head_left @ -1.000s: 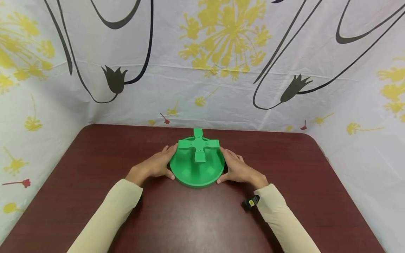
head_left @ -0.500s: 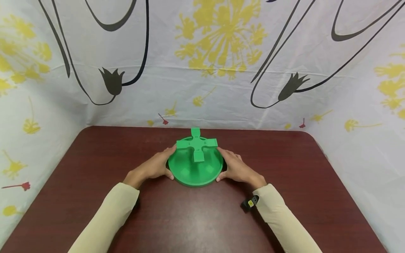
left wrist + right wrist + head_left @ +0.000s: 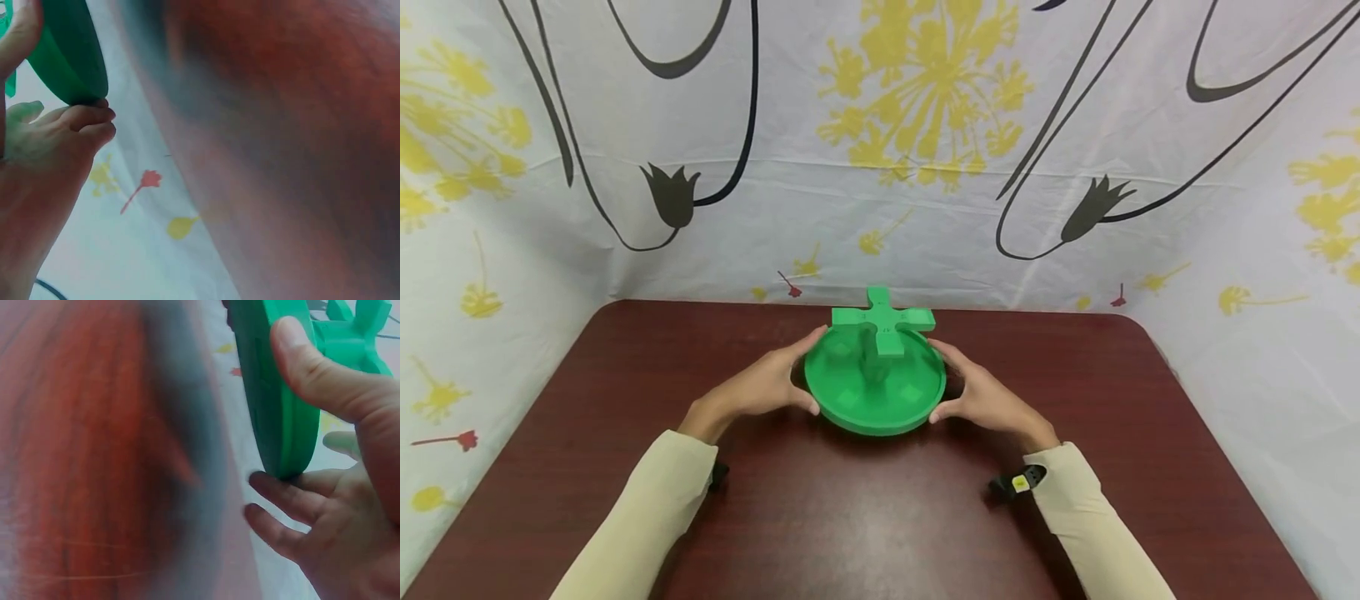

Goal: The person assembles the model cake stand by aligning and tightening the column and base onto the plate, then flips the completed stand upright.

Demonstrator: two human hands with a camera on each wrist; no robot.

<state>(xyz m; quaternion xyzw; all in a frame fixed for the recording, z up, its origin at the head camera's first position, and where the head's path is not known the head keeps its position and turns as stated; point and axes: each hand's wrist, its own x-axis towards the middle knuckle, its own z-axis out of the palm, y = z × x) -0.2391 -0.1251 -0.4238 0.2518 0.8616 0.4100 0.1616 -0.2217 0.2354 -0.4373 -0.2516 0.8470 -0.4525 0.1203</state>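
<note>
A green round dish-like base with a raised rim bears a central post topped by a flat cross-shaped piece. My left hand grips its left rim, and my right hand holds the right rim. In the left wrist view the green base shows its dark underside apart from the table, with the fingers of the left hand at its edge. Seen from the right wrist, the thumb of my right hand presses the rim of the base while other fingers lie along its edge.
The dark red-brown table has a glossy surface. Behind it and at both sides hangs a white cloth with yellow, grey and red flower prints. A small black device sits at the right wrist.
Both hands have raised the green base off the table, and it has shifted slightly to the right. The cross-shaped top now stands higher in the head view.
</note>
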